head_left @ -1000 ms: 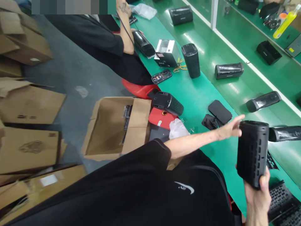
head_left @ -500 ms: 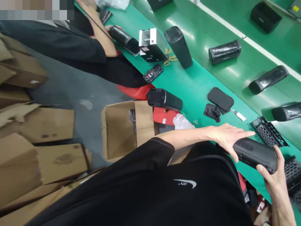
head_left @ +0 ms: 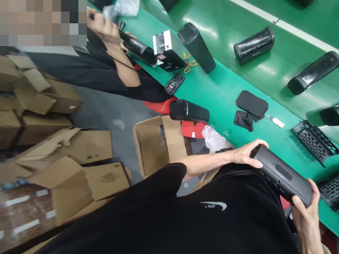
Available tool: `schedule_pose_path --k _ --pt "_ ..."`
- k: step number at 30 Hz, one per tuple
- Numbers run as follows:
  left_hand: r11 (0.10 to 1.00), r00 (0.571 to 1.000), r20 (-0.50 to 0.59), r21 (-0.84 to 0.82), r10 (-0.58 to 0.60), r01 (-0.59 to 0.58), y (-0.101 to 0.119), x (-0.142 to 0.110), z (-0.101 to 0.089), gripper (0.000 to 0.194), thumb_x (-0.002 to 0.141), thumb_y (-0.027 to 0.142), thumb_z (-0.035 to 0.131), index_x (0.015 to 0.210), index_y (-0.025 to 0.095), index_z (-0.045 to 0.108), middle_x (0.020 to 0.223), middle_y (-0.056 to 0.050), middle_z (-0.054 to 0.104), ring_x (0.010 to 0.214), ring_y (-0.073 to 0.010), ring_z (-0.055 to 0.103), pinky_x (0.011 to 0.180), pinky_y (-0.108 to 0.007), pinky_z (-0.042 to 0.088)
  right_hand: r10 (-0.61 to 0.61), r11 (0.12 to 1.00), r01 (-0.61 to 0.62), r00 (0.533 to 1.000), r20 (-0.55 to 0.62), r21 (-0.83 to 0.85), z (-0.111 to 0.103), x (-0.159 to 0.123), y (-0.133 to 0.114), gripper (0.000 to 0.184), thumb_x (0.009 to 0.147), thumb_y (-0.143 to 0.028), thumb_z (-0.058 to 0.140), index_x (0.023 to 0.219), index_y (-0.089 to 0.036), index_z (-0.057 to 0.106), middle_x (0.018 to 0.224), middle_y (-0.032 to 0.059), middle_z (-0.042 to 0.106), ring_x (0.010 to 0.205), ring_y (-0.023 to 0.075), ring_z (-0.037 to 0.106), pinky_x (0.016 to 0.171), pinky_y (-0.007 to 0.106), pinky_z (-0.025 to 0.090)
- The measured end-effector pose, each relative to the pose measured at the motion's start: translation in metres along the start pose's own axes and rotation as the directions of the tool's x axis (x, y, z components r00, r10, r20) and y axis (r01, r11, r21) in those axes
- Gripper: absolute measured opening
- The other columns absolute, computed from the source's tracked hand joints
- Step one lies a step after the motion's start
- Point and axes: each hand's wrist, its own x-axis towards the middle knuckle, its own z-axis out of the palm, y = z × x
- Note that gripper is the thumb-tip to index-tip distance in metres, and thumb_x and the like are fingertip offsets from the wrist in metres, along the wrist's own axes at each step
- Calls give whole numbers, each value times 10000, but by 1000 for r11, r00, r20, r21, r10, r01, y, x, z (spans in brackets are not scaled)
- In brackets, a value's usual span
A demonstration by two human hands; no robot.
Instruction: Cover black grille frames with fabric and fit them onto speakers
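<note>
A black portable speaker, long with rounded edges, lies across both of my hands in front of my torso at the table's edge. My left hand grips its near-left end between thumb and fingers. Around the far-right end, my right hand is closed, thumb on the near side. A darker oval panel shows on the face turned up. Beyond it on the table are a perforated black grille part, a stack of black sheets, a crumpled black cloth and a small white-labelled item.
Another speaker lies at the table edge above an open carton. A phone, a boxy device and an upright speaker are farther left. A co-worker's hand is at upper left. More speakers sit on the green surface beyond.
My left hand, spread with fingers stretched before, has closed on the speaker's left end. The speaker has turned, showing its oval panel. The co-worker's hand has come further into view.
</note>
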Motion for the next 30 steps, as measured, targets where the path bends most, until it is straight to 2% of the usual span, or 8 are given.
schedule_pose_path --k 4,7,11,16,19,22,26,30 --pt "999 998 -57 6 -39 39 7 -1 8 754 699 570 822 1302 227 526 1134 -49 563 975 -218 534 855 -343 437 13 997 -7 997 -75 78 10 -1 2 983 691 -478 887 1553 -347 433 1407 62 525 1270 282 558 1187 543 377" --pt "998 996 -58 17 -66 67 8 -2 9 740 712 580 793 1299 222 517 1102 -42 551 968 -218 525 848 -341 433 76 992 -74 997 -21 100 6 1 3 984 687 -475 894 1549 -354 435 1370 62 547 1232 281 579 1153 535 422" --pt "995 997 38 78 -64 61 8 -5 2 817 729 592 786 1383 234 453 1207 -72 548 1039 -242 544 887 -360 458 161 978 -169 984 75 121 -5 -2 -6 1054 680 -497 917 1590 -359 403 1429 83 537 1279 318 560 1209 617 314" --pt "991 996 50 113 -73 67 9 -13 -1 849 736 579 798 1421 241 427 1343 -107 520 1129 -268 546 967 -388 459 32 999 -32 999 26 29 -3 -7 -6 904 726 -494 895 1526 -397 484 1533 52 495 1421 311 467 1251 543 271" --pt "994 996 16 75 -84 83 11 -15 5 837 721 586 809 1392 221 467 1290 -103 553 1094 -266 560 952 -386 468 1 999 1 999 -35 45 0 -4 5 940 661 -511 924 1496 -370 515 1462 65 546 1375 330 503 1223 573 315" --pt "986 988 -27 72 -149 151 12 -10 7 813 740 589 805 1396 230 485 1263 -87 571 1118 -271 561 973 -392 466 88 993 -85 996 -30 86 0 5 13 903 694 -522 902 1496 -341 528 1372 76 592 1247 323 591 1124 549 454" --pt "921 923 -43 59 -383 386 6 10 2 722 800 631 745 1378 268 511 1279 -60 583 1223 -277 542 1053 -415 438 288 951 -293 956 58 97 -5 24 15 800 757 -610 851 1444 -298 588 1288 83 676 1181 330 640 1025 516 542" --pt "849 853 5 -101 -521 519 -7 27 0 743 774 631 753 1365 262 495 1245 -55 617 1178 -256 597 993 -385 484 266 948 -276 960 86 155 0 36 18 812 717 -593 888 1399 -238 626 1296 98 701 1268 340 615 1113 536 480"
